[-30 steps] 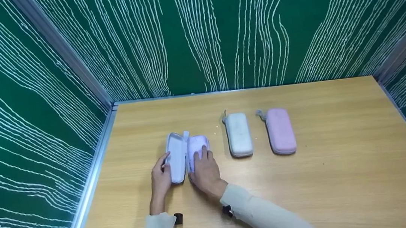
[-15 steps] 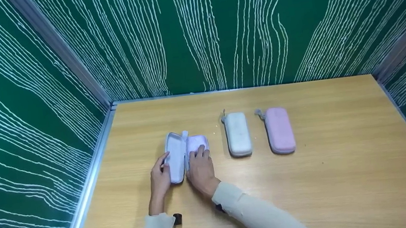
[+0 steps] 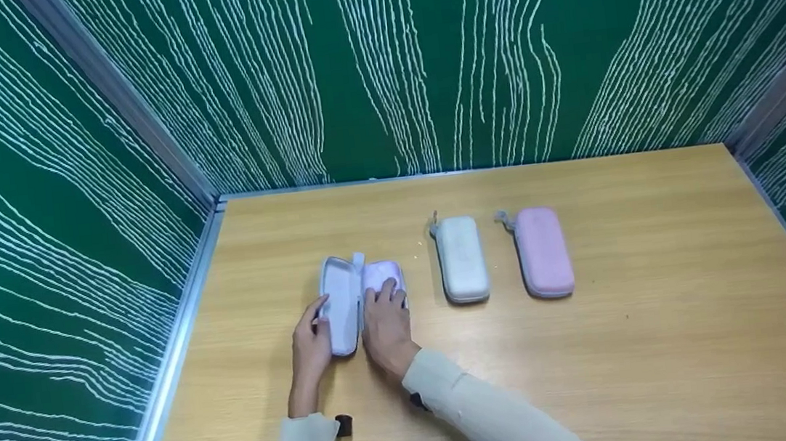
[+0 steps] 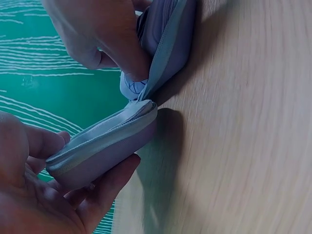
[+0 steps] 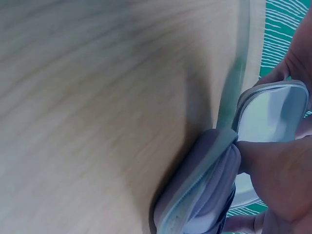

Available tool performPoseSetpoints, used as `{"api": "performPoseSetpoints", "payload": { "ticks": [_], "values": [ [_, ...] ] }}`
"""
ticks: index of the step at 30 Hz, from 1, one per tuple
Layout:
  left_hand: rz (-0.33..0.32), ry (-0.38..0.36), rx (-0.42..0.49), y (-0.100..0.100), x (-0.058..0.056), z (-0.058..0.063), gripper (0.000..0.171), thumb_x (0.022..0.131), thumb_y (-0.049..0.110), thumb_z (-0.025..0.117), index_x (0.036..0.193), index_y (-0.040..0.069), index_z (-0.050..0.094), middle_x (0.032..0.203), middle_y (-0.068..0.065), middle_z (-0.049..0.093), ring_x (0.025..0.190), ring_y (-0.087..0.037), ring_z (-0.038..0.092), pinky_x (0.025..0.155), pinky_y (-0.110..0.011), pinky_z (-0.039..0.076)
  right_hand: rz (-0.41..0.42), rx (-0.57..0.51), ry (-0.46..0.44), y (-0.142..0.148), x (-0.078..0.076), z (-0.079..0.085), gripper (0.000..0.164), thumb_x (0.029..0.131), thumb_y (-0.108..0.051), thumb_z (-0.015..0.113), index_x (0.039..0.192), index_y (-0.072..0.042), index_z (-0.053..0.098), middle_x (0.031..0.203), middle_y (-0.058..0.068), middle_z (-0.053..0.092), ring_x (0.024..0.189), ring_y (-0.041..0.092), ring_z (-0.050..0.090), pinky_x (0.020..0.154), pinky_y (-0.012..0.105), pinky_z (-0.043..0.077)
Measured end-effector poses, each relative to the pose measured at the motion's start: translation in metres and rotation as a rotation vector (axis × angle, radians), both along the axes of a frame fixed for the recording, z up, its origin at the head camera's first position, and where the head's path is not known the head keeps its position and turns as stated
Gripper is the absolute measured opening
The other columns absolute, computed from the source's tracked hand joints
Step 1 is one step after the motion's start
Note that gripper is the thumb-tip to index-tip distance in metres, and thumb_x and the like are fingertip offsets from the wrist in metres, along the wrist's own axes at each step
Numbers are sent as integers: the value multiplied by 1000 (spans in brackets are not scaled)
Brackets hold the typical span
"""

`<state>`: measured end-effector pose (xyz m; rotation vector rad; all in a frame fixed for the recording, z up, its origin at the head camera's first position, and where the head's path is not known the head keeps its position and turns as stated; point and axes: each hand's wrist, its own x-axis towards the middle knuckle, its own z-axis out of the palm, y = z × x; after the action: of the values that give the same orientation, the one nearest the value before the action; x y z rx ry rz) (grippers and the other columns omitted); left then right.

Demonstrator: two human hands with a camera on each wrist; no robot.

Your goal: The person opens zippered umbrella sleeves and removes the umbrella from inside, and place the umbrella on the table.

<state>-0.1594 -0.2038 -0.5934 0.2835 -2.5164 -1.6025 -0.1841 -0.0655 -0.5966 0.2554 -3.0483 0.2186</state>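
A lavender zippered hard case [image 3: 341, 306] lies unfolded at the left of the table, its pale inner lid tilted up. My left hand [image 3: 312, 346] holds this lid by its outer edge, thumb and fingers on either side of the shell [image 4: 109, 146]. In the other half sits a soft-looking lavender item [image 3: 380, 274], its kind unclear. My right hand [image 3: 387, 327] grips this item, thumb down at the inner edge by the hinge and fingers bent over the top. Part of the item is hidden under the hand. In the right wrist view, the zip edge [image 5: 195, 190] runs beside it.
A white zippered case [image 3: 463, 260] and a pink zippered case [image 3: 544, 253], both closed with pull loops, lie to the right on the wooden table [image 3: 668, 337]. Green walls [image 3: 493, 56] with white lines stand around the table.
My right hand and forearm have shifted slightly left over the filled half, fingers bending more on the lavender item. The left hand and the lid have stayed in place.
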Motion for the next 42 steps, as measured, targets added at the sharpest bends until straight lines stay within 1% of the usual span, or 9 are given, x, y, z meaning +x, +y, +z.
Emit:
{"api": "performPoseSetpoints", "payload": {
  "ticks": [3,9,15,18,20,25,31,35,42],
  "values": [
    [-2,-10,-2,0,0,0,41,106,-1,48,144,2,62,150,-27,56,116,-43,66,94,-55,56,-5,-4,-9,-1,0,0,34,102,-13,63,132,1,59,140,34,53,109,42,65,72,36,65],
    [-1,-27,-3,0,-1,-1,41,106,-1,47,145,3,62,151,-26,56,117,-41,65,95,-55,55,-22,10,58,-3,2,-2,26,100,-9,63,124,0,58,136,32,54,98,40,69,64,34,63],
    [9,-37,-3,-1,-1,0,41,107,0,47,145,5,62,152,-24,56,119,-41,64,98,-55,54,2,85,163,-4,3,-4,25,100,-11,63,121,2,57,132,33,57,92,39,73,68,35,65],
    [1,-10,-5,-1,0,0,42,105,-1,47,144,3,62,149,-26,57,116,-42,66,95,-55,56,-10,83,232,-3,3,-4,29,96,-14,68,118,2,58,128,33,59,85,36,73,64,34,64],
    [-1,5,-6,-1,0,-1,42,103,-2,48,142,2,63,148,-26,58,114,-43,67,94,-54,56,-9,101,236,-1,3,-3,39,94,-19,71,125,2,59,128,33,60,88,36,74,66,34,64],
    [-8,10,-4,-1,1,-1,42,103,-3,48,142,1,63,148,-26,59,110,-40,68,88,-49,57,-2,-5,78,6,0,1,69,91,-27,78,149,1,52,137,37,55,95,41,73,70,38,65],
    [-5,19,4,0,2,-1,42,103,-3,49,142,1,63,143,-28,61,105,-40,69,83,-46,58,-28,-311,-93,19,-5,10,78,84,-22,86,149,0,51,144,35,50,97,45,70,75,48,64],
    [-1,23,6,1,3,-2,42,103,-2,50,142,2,63,137,-29,64,102,-39,69,82,-46,58,-28,-412,-100,27,-6,14,73,81,-17,87,145,-1,56,142,31,55,99,46,70,78,52,63],
    [1,9,5,3,3,-3,43,103,0,50,144,3,62,137,-29,64,107,-38,68,87,-49,57,2,-461,-14,37,-4,16,67,80,-16,88,140,-2,62,134,25,62,103,42,69,81,51,63]
  ]
}}
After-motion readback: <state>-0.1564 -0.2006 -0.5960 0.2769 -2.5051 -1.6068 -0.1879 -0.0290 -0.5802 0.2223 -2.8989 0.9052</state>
